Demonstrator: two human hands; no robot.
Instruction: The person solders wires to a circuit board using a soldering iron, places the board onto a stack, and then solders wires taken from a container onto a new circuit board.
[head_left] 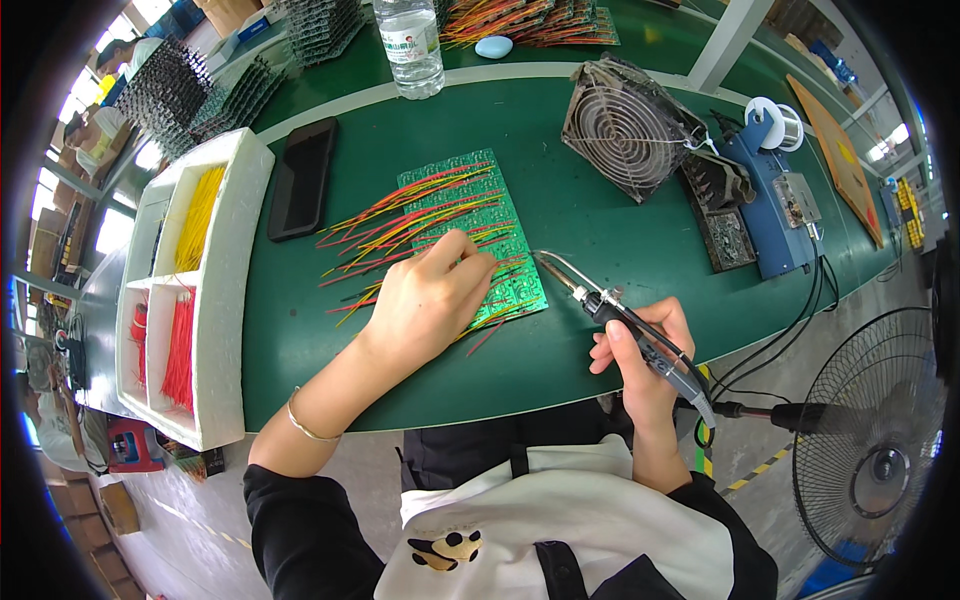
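Nearest, the right hand [652, 352] is closed around one soldering iron [612, 312], a dark handle with a slim metal front, its tip just beside the right edge of the circuit board. The left hand [428, 298] is half curled over that board, thumb and fingers drawn together; its fingertips are hidden, so whether they grip a wire cannot be told. The single green circuit board [512, 222] lies flat on the smooth green surface [290, 330], mostly ahead of the left hand, with thin red, yellow and dark wires [375, 225] fanning leftward, too overlapped to count. To the left stands one white foam box [230, 300] with four compartments, one holding straight yellow wires [200, 220] and two holding red wires [179, 350]. Beside it lies one black, flat, rectangular phone [303, 180]. Farther off are one boxy fan [625, 130] with a round wire grille, one blue metal unit [768, 200] bearing a white spool [788, 125], one clear plastic bottle [410, 50] and one smooth, pale-blue oval object [494, 47].
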